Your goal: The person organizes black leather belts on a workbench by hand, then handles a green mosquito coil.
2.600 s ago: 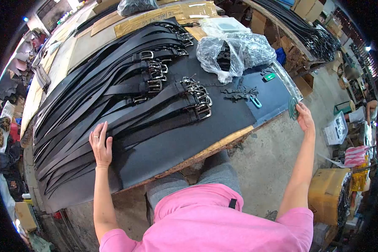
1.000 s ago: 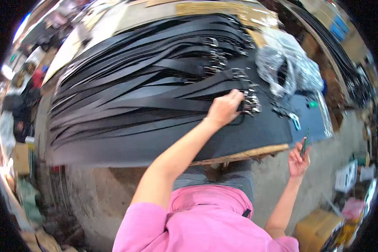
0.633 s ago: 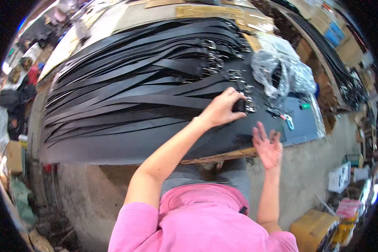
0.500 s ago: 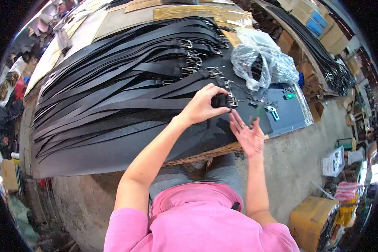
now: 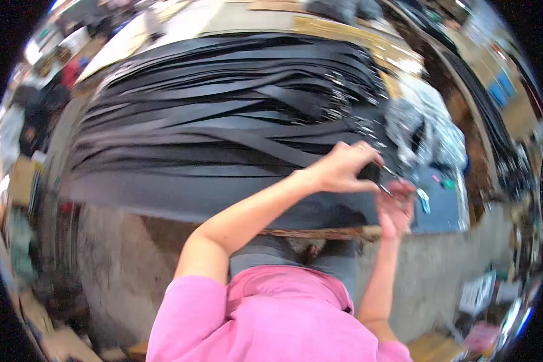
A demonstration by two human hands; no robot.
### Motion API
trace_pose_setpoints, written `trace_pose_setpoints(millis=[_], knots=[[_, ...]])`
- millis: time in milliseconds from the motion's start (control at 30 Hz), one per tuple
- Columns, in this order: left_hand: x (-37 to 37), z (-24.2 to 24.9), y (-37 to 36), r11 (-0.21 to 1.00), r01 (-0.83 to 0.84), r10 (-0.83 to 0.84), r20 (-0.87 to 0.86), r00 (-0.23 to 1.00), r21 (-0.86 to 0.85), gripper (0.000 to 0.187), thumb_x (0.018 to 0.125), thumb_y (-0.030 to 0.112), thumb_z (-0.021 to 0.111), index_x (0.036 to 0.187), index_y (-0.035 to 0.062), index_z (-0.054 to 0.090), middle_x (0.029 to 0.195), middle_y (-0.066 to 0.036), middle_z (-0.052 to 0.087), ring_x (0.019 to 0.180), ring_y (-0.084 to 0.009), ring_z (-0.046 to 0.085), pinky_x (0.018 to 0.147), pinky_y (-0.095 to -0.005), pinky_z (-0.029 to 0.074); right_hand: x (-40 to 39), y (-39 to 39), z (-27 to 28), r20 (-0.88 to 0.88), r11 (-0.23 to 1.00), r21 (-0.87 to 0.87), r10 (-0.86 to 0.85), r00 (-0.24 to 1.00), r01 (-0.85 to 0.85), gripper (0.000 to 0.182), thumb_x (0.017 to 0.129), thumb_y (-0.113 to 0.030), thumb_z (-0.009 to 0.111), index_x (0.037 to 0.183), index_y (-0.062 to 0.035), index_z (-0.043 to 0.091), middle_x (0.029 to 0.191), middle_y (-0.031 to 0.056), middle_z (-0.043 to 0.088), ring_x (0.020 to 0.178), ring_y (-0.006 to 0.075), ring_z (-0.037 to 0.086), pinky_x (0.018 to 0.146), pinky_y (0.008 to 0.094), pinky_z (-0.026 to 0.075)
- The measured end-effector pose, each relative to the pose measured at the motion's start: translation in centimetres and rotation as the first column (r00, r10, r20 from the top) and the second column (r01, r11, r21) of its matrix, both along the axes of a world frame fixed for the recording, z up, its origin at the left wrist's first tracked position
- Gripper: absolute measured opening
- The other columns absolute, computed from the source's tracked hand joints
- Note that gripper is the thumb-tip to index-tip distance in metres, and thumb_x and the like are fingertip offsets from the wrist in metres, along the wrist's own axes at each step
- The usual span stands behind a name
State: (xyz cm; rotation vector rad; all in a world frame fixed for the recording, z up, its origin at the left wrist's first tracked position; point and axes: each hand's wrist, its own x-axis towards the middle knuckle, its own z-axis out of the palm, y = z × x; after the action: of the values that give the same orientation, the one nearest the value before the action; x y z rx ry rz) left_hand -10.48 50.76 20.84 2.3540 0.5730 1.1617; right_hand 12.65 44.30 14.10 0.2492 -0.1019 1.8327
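Many long black straps (image 5: pixel 223 102) lie across the dark table, their metal buckles (image 5: pixel 338 96) gathered at the right end. My left hand (image 5: pixel 347 168) curves its thumb and fingers round the buckle end of one strap at the near side. Close to its right, my right hand (image 5: pixel 397 208) is raised beside that buckle, blurred, so its finger grip is unclear. A small blue-and-white tool (image 5: pixel 424 201) lies just right of my right hand, and a green object (image 5: pixel 447 183) lies beyond it.
Crumpled clear plastic bags (image 5: pixel 428 123) sit on the table's right part. Brown tape-covered cardboard (image 5: pixel 356 37) is at the back. More black straps (image 5: pixel 482 99) run along a separate surface at the right. A white crate (image 5: pixel 478 294) stands on the floor.
The view has shifted, so the table appears rotated and farther right. My right hand is still near my left, its fingers now closer to the buckle.
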Motion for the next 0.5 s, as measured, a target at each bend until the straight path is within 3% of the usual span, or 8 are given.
trace_pose_setpoints(millis=[33,100,167,267,300,367,400,500], knots=[[-1.0,0.9,-0.9,0.992,-0.022,-0.002,-0.18,0.984,-0.127,0.072,0.072,0.045,0.08,0.124,0.0017,0.054,0.113,-0.018,0.062,0.107,-0.0341,0.06,0.089,-0.0442,0.047,0.4,0.2,0.4,-0.035,1.0,0.009,0.009,0.999,-0.009,0.014,0.092,-0.019,0.064,0.104,-0.011,0.068,0.109,0.0032,0.062,0.11,0.0213,0.052,0.108,0.0458,0.035],[-2.6,-1.3,-1.1,0.999,-0.034,0.039,-0.296,0.954,0.019,0.088,0.069,0.048,0.082,0.136,0.0053,0.044,0.115,-0.015,0.061,0.11,-0.0338,0.059,0.087,-0.0468,0.046,1.3,0.2,1.8,0.055,0.994,0.053,-0.094,0.994,0.091,0.015,0.09,-0.011,0.066,0.104,-0.0087,0.067,0.109,0.0049,0.062,0.112,0.0238,0.05,0.109,0.0474,0.034],[-6.1,-1.1,-1.8,0.996,-0.081,0.089,-0.424,0.902,0.035,0.067,0.077,0.032,0.076,0.132,0.0051,0.048,0.108,-0.015,0.065,0.104,-0.0337,0.063,0.086,-0.0468,0.048,3.1,0.2,4.1,0.105,0.995,0.043,-0.089,0.991,0.084,0.018,0.087,-0.005,0.068,0.105,-0.0065,0.066,0.108,0.006,0.061,0.115,0.0272,0.05,0.112,0.0506,0.032],[-15.6,-0.8,-0.3,0.902,-0.353,0.426,-0.373,0.824,0.25,0.037,0.074,0.001,0.057,0.11,0.0037,0.064,0.097,-0.017,0.069,0.091,-0.0368,0.066,0.084,-0.0453,0.051,8.5,0.9,5.6,0.152,0.985,0.15,-0.114,0.982,0.091,0.021,0.09,-0.006,0.064,0.111,-0.0057,0.064,0.114,0.0067,0.06,0.126,0.0306,0.044,0.114,0.0544,0.03],[-20.2,0.4,-0.1,0.824,-0.466,0.566,-0.457,0.686,0.322,0.034,0.074,0.001,0.057,0.107,0.0036,0.066,0.097,-0.017,0.069,0.094,-0.0364,0.066,0.085,-0.0459,0.051,11.1,1.2,5.2,0.197,0.978,0.186,-0.128,0.972,0.092,0.021,0.092,-0.006,0.061,0.113,-0.0053,0.064,0.118,0.0067,0.06,0.132,0.0315,0.041,0.114,0.0559,0.03],[-30.7,1.2,0.0,0.619,-0.609,0.782,-0.316,0.538,0.495,0.032,0.073,-0.003,0.055,0.101,0.0036,0.069,0.098,-0.018,0.069,0.098,-0.0361,0.064,0.088,-0.0448,0.051,16.0,1.8,3.9,0.215,0.977,0.15,-0.181,0.96,0.151,0.021,0.094,-0.006,0.059,0.114,-0.0042,0.063,0.122,0.0074,0.059,0.135,0.0313,0.039,0.114,0.055,0.03],[-36.0,2.2,-0.7,0.508,-0.674,0.861,-0.341,0.378,0.536,0.033,0.071,-0.003,0.059,0.101,0.0063,0.069,0.1,-0.016,0.068,0.1,-0.0352,0.062,0.09,-0.0433,0.051,17.6,1.8,3.4,0.226,0.974,0.135,-0.208,0.952,0.181,0.021,0.094,-0.007,0.058,0.115,-0.0037,0.063,0.124,0.0077,0.058,0.137,0.0313,0.038,0.114,0.0545,0.031],[-48.1,5.8,-4.9,0.206,-0.77,0.959,-0.281,0.035,0.604,0.041,0.067,-0.005,0.064,0.103,0.0134,0.07,0.105,-0.016,0.065,0.105,-0.035,0.06,0.091,-0.0428,0.051,19.5,0.8,2.3,0.306,0.979,0.051,-0.203,0.93,0.197,0.021,0.095,-0.008,0.058,0.114,-0.0003,0.061,0.124,0.0144,0.058,0.131,0.036,0.042,0.116,0.0533,0.028]])
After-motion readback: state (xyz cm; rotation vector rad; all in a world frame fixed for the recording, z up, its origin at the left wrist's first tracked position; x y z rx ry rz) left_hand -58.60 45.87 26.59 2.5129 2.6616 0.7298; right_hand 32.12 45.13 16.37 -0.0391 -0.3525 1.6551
